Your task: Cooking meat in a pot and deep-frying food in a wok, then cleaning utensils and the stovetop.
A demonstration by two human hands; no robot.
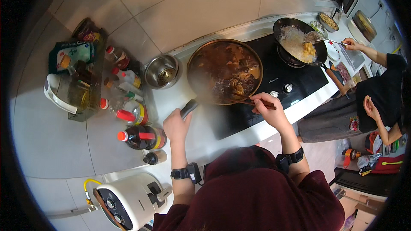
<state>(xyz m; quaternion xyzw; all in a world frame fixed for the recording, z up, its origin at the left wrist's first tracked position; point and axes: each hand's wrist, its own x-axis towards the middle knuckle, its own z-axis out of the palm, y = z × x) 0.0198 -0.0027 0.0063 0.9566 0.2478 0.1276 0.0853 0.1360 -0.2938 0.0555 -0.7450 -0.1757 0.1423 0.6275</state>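
Observation:
A wide pan (194,52) of dark brown stew with chunks in it sits on the left side of the black cooktop, giving off steam. My right hand (269,110) holds a pair of brown chopsticks (247,100) at the pan's near edge, their tips over or in the stew. My left hand (177,126) is closed around a dark handle (189,106) near the pan's lower left edge; steam blurs where the handle meets the pan. A steel bowl (161,71) with some dark bits inside stands just left of the pan.
Several sauce and oil bottles (138,112) line the left wall beside a wire rack. A white air fryer (141,199) stands lower left. At right, another person (379,96) holds a wire skimmer (314,37) over a bubbling wok (289,22) on the cooktop (305,75).

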